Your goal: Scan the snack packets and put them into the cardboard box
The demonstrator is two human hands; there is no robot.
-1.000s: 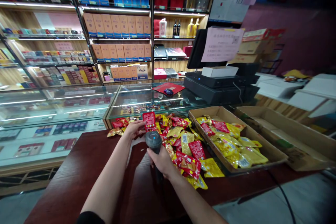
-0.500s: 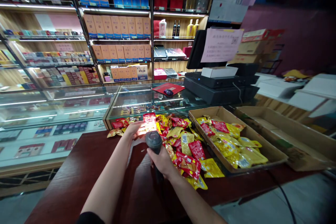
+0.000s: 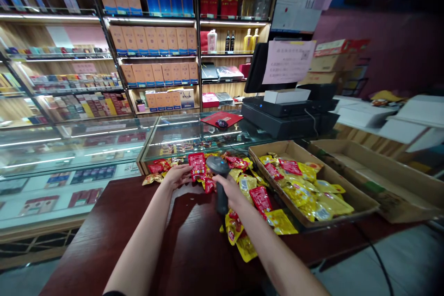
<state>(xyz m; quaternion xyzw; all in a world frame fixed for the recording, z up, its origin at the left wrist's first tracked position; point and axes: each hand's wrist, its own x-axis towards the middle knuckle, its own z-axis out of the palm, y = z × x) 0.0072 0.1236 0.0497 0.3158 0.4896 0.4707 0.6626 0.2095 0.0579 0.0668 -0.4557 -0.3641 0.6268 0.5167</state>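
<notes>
My left hand pinches a red snack packet by its left edge, holding it up over the counter. In my right hand is a black barcode scanner, gripped by its handle just right of that packet. A loose pile of red and yellow snack packets lies around and beyond the scanner. Several more packets rest to the left, behind my left hand.
A cardboard tray of snack packets stands to the right, with another cardboard tray beside it. Beyond are a glass display case, a mouse and a monitor. A cable hangs at the right.
The scanner and my right hand have moved right and slightly up, away from the packet. The bright scanning light on the red packet is gone. Some packets near my right forearm have shifted.
</notes>
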